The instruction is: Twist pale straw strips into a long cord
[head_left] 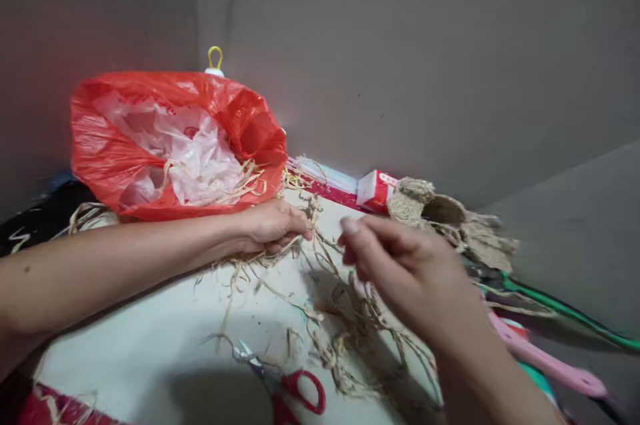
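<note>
Head cam, 2 hands [275, 226] [413, 271], sev. strands [327, 355], 1 scissors [288, 383]

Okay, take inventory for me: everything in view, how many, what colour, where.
Plastic bag: 1, red, back left.
Crumpled plastic: count unclear, white, inside the bag.
Loop: 1, yellow on white, behind the bag.
Box: 1, red and white, back centre.
Fibre bundle: count unclear, brown, right of the box.
Scissors: 1 pair, red handles, bottom centre.
Knotted strands: many, tan, across the tabletop.
Tabletop: 1, white, centre.
Handle: 1, pink, lower right.
Cord: 1, green, far right.
Dark item: 1, black with white marking, far left.
Walls: at least 2, grey, behind.
Left hand: 1, bare, pinching strands beside the bag.
Right hand: 1, bare, blurred, right of centre; grip unclear.
</note>
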Tool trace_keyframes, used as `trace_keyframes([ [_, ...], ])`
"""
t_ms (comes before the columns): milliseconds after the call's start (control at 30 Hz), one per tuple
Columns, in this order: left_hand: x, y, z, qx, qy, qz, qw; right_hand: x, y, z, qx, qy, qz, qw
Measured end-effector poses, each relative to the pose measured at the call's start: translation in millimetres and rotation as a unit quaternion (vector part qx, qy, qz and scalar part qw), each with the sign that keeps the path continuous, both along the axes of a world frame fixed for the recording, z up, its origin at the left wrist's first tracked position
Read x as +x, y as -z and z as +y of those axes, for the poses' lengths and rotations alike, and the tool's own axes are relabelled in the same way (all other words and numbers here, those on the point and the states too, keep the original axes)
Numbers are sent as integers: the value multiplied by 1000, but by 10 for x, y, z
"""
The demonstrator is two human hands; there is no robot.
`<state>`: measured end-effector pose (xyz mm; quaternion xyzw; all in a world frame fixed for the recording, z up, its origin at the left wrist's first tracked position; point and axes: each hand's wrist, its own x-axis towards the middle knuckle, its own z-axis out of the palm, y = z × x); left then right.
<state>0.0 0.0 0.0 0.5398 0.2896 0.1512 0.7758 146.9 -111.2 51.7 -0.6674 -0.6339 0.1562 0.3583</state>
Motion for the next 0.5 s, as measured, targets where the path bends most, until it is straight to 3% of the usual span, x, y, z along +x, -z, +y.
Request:
trace_keyframes([
  [100, -5, 5, -31, 5, 5, 13, 1000, 61, 185, 237, -42, 3, 62, 997],
  [167, -5, 4, -39, 15, 7, 21, 1000, 53, 280, 329, -109, -38, 161, 980],
  [233, -1, -2, -39, 24, 8, 23, 999, 9, 342, 363, -167, -54, 292, 940],
  [333, 8, -13, -40, 38, 5, 19, 999, -63, 376, 365, -174, -10, 449, 877],
  [500, 9, 4, -57, 81, -9, 35, 996, -71, 389, 384, -215, 19, 539, 814],
])
